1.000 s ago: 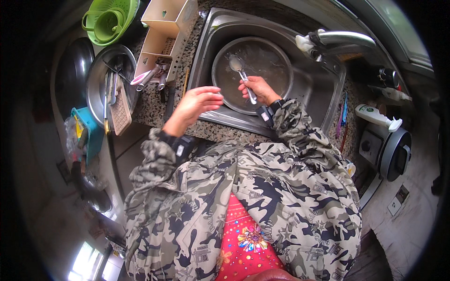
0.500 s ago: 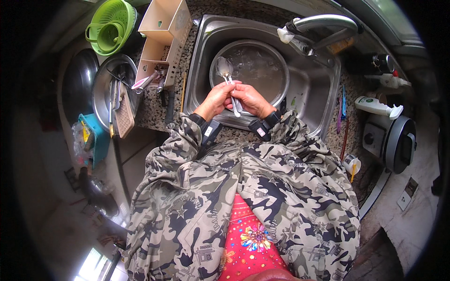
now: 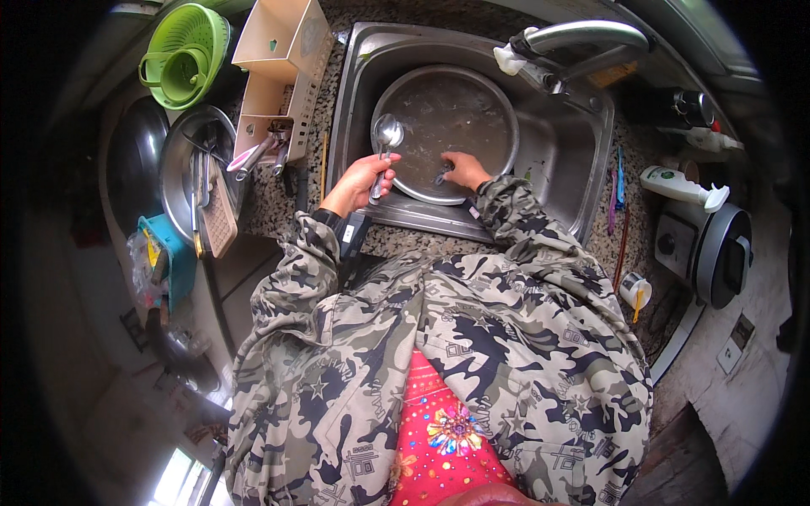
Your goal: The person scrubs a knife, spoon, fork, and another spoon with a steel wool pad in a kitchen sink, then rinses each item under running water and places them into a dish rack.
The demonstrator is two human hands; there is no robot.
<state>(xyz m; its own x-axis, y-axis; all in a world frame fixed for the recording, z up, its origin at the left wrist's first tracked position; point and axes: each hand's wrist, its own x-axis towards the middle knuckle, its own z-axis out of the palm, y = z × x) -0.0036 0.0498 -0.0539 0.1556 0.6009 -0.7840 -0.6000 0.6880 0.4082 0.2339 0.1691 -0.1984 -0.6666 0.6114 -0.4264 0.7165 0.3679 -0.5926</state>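
A large round metal basin (image 3: 509,110) of cloudy water stands in the sink. Over its left rim, my left hand (image 3: 363,182) is closed around the handles of metal spoons (image 3: 389,130), bowls pointing away from me. They overlap, so I cannot tell how many there are. My right hand (image 3: 466,172) is low over the near right part of the basin, at the water. Its fingers are bent together at a small dark, shiny thing too unclear to name.
The steel sink (image 3: 564,160) has a tap (image 3: 582,35) at its back right. To the left are a beige utensil holder (image 3: 268,84), a metal bowl (image 3: 173,169) of utensils and green baskets (image 3: 187,51). A spray bottle (image 3: 675,184) lies on the right.
My hands have moved apart. The left carries the spoons leftward, while the right has let go of them and gone right, down to the basin's water.
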